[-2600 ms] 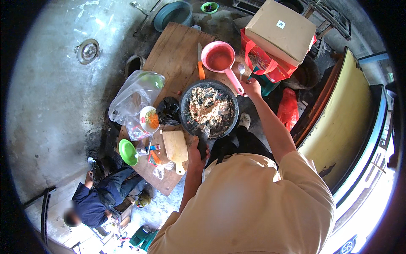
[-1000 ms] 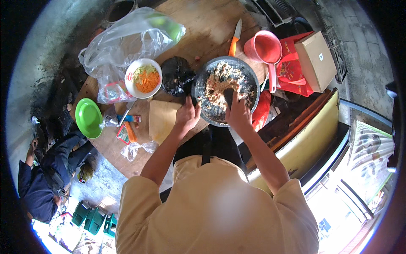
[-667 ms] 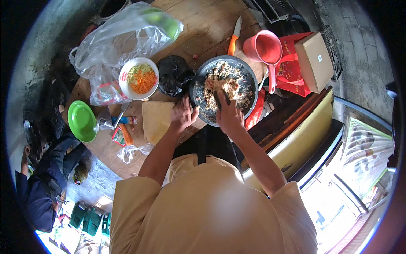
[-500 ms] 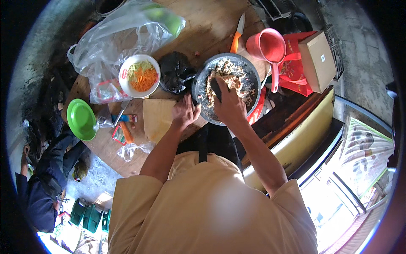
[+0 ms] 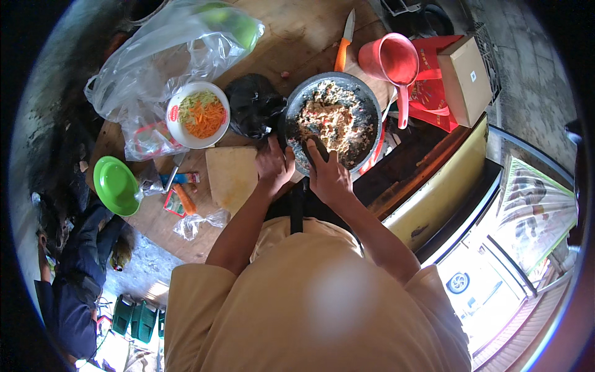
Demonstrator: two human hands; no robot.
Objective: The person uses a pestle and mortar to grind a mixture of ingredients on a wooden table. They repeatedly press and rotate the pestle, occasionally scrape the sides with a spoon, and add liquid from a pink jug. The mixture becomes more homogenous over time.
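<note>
My right hand (image 5: 330,175) grips a dark stone pestle (image 5: 316,150) at the near part of a wide grey mortar (image 5: 365,107), which holds a crumbly pale-brown mash (image 5: 328,121). My left hand (image 5: 275,160) is closed on the mortar's left rim. Left of it sit a black plastic bag (image 5: 253,106) and a cutting board (image 5: 228,181). A white bowl (image 5: 198,118) holds shredded orange and pale-green vegetables. Beyond the mortar lie an orange-handled knife (image 5: 343,53) and a pink long-handled dipper (image 5: 387,62).
Clear plastic bags (image 5: 155,74), a green plate (image 5: 114,186) and a carrot (image 5: 186,199) lie on the wooden table (image 5: 285,31). A cardboard box (image 5: 465,87) and red bag (image 5: 427,115) are right. A person (image 5: 74,291) is at lower left; a yellow-edged board (image 5: 434,192) stands right.
My right hand left the dipper's side and took over the pestle from my left hand, which moved to the rim. Lately the pestle has shifted toward the mortar's near side.
</note>
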